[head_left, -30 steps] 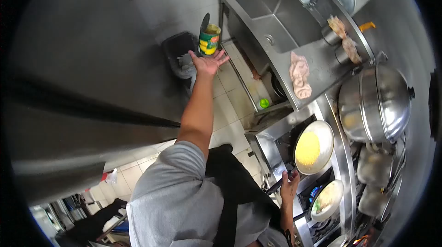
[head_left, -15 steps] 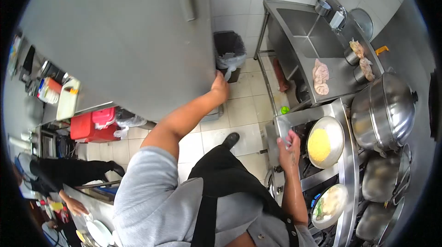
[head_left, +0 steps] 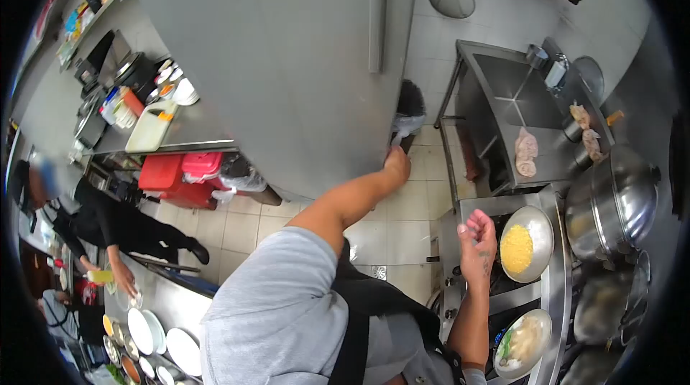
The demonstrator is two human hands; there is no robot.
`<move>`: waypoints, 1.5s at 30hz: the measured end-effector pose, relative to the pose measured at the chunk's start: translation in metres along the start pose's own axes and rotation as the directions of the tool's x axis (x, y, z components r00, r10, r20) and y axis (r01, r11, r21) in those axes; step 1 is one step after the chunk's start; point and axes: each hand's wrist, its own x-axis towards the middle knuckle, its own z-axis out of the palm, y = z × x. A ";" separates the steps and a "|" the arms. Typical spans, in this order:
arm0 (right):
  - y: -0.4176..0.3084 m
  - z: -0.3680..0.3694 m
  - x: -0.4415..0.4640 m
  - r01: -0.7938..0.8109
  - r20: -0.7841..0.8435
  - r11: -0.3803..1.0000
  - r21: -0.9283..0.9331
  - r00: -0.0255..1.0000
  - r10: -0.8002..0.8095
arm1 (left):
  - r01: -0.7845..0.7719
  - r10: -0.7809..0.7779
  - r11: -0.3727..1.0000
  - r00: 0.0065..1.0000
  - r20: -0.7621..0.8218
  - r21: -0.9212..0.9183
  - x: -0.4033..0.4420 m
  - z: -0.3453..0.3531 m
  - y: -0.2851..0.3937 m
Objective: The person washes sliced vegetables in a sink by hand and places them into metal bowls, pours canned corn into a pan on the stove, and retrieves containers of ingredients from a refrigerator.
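My left hand is at the edge of the large grey refrigerator door, its fingers bent round that edge and partly hidden. Just beyond it stands a black bin with a plastic liner. Over the front of the stove, my right hand is raised with loosely curled fingers, the thumb apart and nothing visible in it. Beside it, a pan holds yellow food. A second pan, with pale and green food, sits over a blue flame.
A steel sink with pale raw meat on its drainboard stands beyond the stove. A large steamer pot is at the right. Another person works at a counter with white plates on the left. Red containers sit below a worktop.
The green and yellow can, earlier beside my open left hand above the bin, is out of sight. My left hand has moved to the door edge. The view has swung left, bringing more counter into sight.
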 end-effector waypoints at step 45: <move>-0.079 0.349 0.163 0.615 0.790 0.785 0.072 0.445 -0.421 | 0.520 -0.692 -0.470 0.285 0.663 -0.714 -0.460 0.127 0.055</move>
